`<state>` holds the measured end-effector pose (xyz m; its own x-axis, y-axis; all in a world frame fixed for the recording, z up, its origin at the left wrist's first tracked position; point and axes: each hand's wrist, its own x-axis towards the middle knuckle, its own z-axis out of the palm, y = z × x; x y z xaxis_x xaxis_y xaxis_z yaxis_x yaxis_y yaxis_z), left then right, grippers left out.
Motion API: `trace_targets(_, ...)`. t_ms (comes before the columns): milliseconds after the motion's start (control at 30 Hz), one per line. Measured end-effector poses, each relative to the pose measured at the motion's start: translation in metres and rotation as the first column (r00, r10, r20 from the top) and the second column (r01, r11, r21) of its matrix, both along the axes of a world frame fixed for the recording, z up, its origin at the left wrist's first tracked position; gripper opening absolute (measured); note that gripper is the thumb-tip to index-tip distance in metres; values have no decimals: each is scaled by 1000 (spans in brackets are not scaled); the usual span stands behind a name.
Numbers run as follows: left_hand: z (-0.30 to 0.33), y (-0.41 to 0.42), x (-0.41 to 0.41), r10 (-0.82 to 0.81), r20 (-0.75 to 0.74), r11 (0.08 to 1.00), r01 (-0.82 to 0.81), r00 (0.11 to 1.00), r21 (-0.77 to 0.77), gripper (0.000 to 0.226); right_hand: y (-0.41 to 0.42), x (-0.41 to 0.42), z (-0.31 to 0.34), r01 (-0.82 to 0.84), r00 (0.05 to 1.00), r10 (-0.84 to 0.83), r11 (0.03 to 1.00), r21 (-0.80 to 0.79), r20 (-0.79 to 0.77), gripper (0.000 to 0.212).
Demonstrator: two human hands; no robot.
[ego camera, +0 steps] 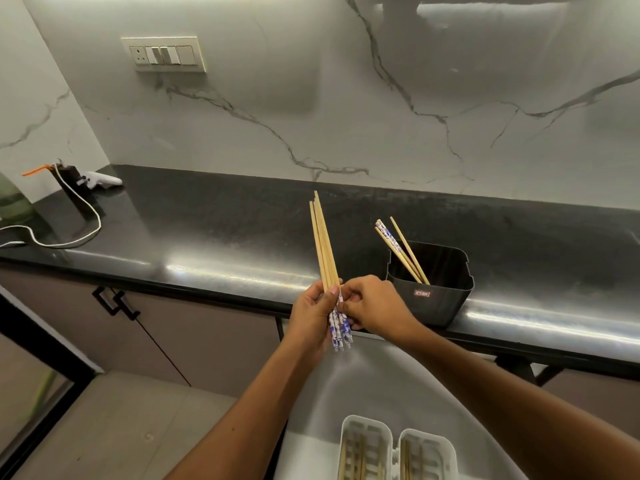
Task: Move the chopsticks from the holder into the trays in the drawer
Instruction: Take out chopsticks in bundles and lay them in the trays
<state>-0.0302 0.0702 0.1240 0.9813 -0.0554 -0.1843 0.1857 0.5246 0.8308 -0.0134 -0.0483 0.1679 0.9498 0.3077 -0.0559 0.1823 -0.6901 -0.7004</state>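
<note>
A bundle of wooden chopsticks (323,242) with blue-and-white patterned ends stands nearly upright in my left hand (311,315), patterned ends down. My right hand (372,303) pinches the same bundle from the right at its patterned part. Both hands hover in front of the counter edge, above the open drawer (377,386). The black holder (433,299) stands on the counter just right of my hands, with a few chopsticks (401,251) leaning in it. Two white trays (367,448) (427,455) lie in the drawer at the bottom, with chopsticks lying in them.
The black counter (207,237) runs along a marble wall. At the far left lie a white cable (83,216), a dark device with an orange part (69,178) and a green bottle (14,199). A cabinet door with a black handle (114,303) is below left.
</note>
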Motion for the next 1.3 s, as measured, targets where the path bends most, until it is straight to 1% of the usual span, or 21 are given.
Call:
trace_targets(100, -4, -1, 0, 5, 3, 996, -5, 1000, 86, 22, 1, -2, -6, -1, 999, 2, 999, -35, 38, 18)
trace_targets(267, -11, -4, 0, 23, 22, 968, -28, 1000, 249, 25, 1, 2, -6, -10, 999, 13, 993, -117, 32, 17)
trace_targets(400, -4, -3, 6, 23, 55, 955, -38, 998, 294, 22, 0, 12, -1, 75, 992, -58, 985, -157, 112, 18)
trace_targets(467, -3, -2, 10, 19, 67, 950, -39, 998, 311, 23, 1, 13, 3, 69, 989, -44, 981, -183, 140, 17)
trace_targets(567, -4, -1, 13, 17, 47, 966, -28, 999, 259, 27, 5, 12, 7, 43, 982, 7, 965, -258, 190, 15)
trace_targets(633, -8, 0, 13, 14, 33, 972, -22, 999, 233, 28, 8, 11, 5, 15, 981, 47, 949, -314, 189, 18)
trace_targets(700, -12, 1, 13, 16, 25, 970, -21, 1000, 244, 29, 10, 10, 1, -23, 983, 83, 939, -342, 161, 19)
trace_targets(800, -13, 0, 13, 28, 41, 945, -40, 999, 324, 29, 10, 11, -4, -78, 984, 132, 925, -372, 122, 22)
trace_targets(900, -13, -3, 12, 29, 104, 902, -71, 994, 425, 22, 9, 13, -7, -88, 985, 140, 909, -407, 101, 22)
trace_targets(933, -12, -4, 12, 36, 124, 894, -88, 992, 438, 22, 9, 14, -5, -63, 987, 114, 921, -385, 111, 20)
trace_targets(967, -13, -4, 12, 50, 138, 894, -106, 989, 436, 22, 8, 17, -3, -18, 990, 60, 948, -319, 124, 17)
trace_targets(1033, -14, -3, 14, 71, 147, 902, -127, 987, 412, 22, 4, 26, 5, 113, 990, -106, 991, -70, 92, 11)
trace_targets(1067, -14, -3, 15, 64, 154, 904, -122, 986, 411, 21, 3, 32, 10, 166, 985, -168, 984, 63, 32, 18)
trace_targets(1100, -14, -3, 16, 39, 166, 902, -106, 985, 419, 21, 1, 38, 14, 195, 981, -190, 965, 176, -45, 28)
trace_targets(1133, -14, -4, 17, 5, 181, 897, -85, 983, 434, 22, 0, 44, 15, 201, 978, -180, 949, 244, -104, 33)
trace_targets(1167, -14, -5, 19, -27, 187, 888, -63, 982, 456, 23, 1, 48, 15, 195, 978, -165, 938, 285, -126, 35)
trace_targets(1200, -14, -6, 22, -45, 190, 875, -53, 981, 482, 23, 3, 52, 14, 192, 980, -165, 934, 301, -112, 33)
trace_targets(1300, -13, -6, 34, -71, 192, 810, -56, 979, 584, 21, 9, 58, 6, 218, 972, -236, 923, 316, 18, 21)
